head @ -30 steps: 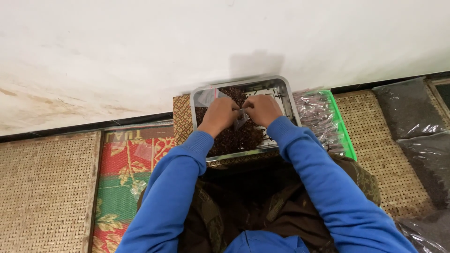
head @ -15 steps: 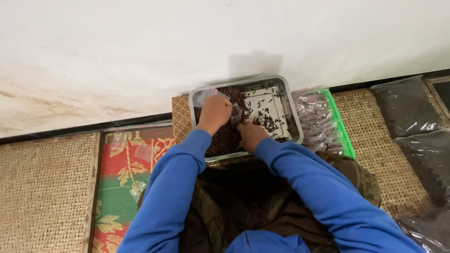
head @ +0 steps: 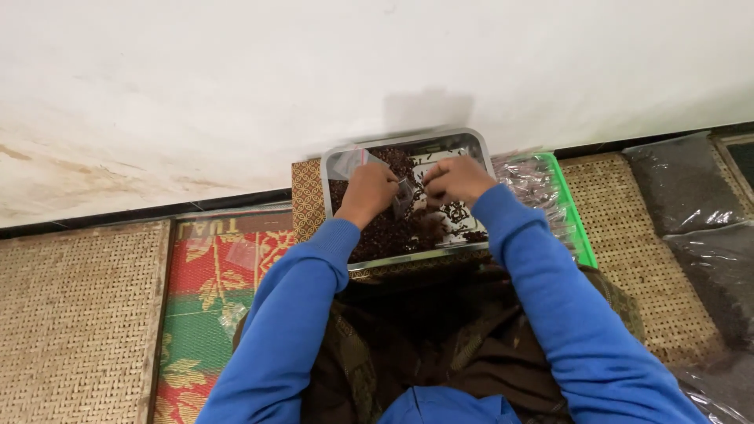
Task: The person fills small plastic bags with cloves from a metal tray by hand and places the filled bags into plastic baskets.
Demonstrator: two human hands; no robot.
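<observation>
— Clear plastic first: where are the packages?

— A small clear plastic bag lies over the far left corner of the metal tray, above the left hand. A heap of clear plastic bags sits in a green tray just right of the metal one. Two larger clear bags of dark stuff lie at the far right, the nearer one cut off by the frame edge.

— And the hands?

— Both are over the metal tray, among the dark brown bits. The left hand is curled, its fingers pinching a small clear, shiny scrap between the hands. The right hand is bunched beside it; whether it grips anything, I cannot tell.

— What is hard to make out?

— The brown bits are too small to name. The tray's near edge is partly hidden by blue sleeves.

— Textures?

— Woven cane mats left and right, a red and green patterned mat with yellow leaves, and a brown patterned cloth under the tray. A white wall stands behind.
</observation>
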